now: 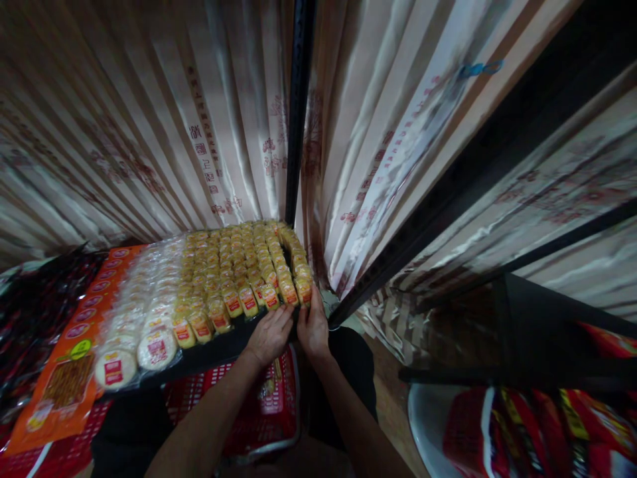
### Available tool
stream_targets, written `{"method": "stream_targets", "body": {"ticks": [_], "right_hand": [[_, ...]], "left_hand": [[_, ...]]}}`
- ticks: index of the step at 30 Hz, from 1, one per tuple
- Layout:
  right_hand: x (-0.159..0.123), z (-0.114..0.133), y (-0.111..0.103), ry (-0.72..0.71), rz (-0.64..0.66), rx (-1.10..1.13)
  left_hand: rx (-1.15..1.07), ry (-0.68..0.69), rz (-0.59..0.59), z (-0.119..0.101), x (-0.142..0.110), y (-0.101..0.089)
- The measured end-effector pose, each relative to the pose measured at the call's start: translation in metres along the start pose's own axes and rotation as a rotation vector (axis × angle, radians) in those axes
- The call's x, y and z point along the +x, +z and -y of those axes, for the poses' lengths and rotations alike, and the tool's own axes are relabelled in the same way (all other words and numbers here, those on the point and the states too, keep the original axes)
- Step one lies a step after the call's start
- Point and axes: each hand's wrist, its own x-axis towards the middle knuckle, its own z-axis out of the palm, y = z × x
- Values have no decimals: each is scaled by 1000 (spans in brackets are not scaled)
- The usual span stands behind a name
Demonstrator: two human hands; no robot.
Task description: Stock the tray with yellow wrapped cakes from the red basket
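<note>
Rows of small packaged snacks in yellow wrappers [229, 265] with red labels stand packed on a dark shelf [199, 362]. At the front right corner, my right hand [312, 328] grips the end yellow-wrapped snack [303, 291], fingers along its right side and thumb low in front. My left hand [273, 332] lies just beside it, its fingers stretched out against the foot of the neighbouring row's front packet. A dark gap shows between the two rightmost rows. To the left stand rows of round white packaged crackers [156, 348], then an orange snack bag [70, 378].
Below the shelf is a red basket [291, 411] with some packets inside. A black upright post [301, 99] rises behind the rows, before pleated printed curtains [239, 113]. Dark packets [40, 312] lie far left. Lower right, red packages [547, 425] sit beside a white tub [423, 425].
</note>
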Motion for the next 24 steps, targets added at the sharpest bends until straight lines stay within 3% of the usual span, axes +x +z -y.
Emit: {"method": "stream_targets", "body": {"ticks": [9,14,20,24], "right_hand": [[-2,2,-2,54,16,67],[0,9,-8,196,47,194],[7,18,-12,310,40,309],[15,19,-10,315,23,322]], "left_hand": [[36,77,-38,0,1,1],[35,47,-75,-7,12,6],[-36,22,10,-10,28,13],[-47,78,-19,-10,29,18]]}}
